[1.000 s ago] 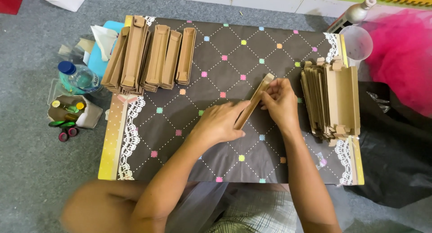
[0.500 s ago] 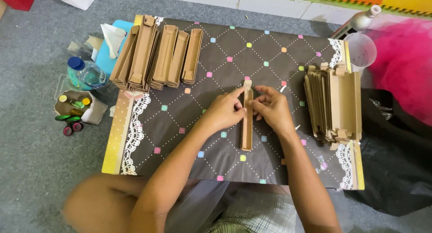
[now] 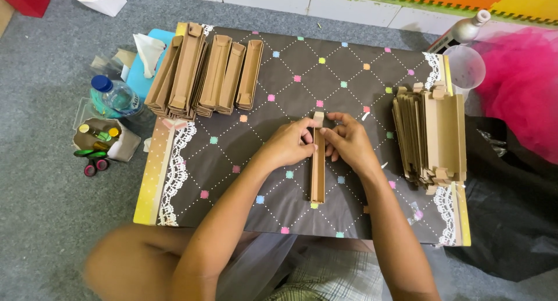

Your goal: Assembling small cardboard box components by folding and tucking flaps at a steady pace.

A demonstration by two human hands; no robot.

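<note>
A long narrow brown cardboard piece lies lengthwise on the dark patterned table, folded into a slim tray shape. My left hand grips its upper left side with fingers pinched on the wall. My right hand holds the upper right side, fingertips at the far end flap. To the right stands a stack of flat unfolded cardboard blanks. At the far left of the table lie several folded cardboard trays side by side.
Left of the table on the grey carpet are a water bottle, a blue tissue box, a small pouch with scissors. A clear plastic cup and pink fabric sit at the right. My knees lie under the near edge.
The cardboard piece went from tilted and raised in my hands to lying straight on the table, and both hands moved to its far end.
</note>
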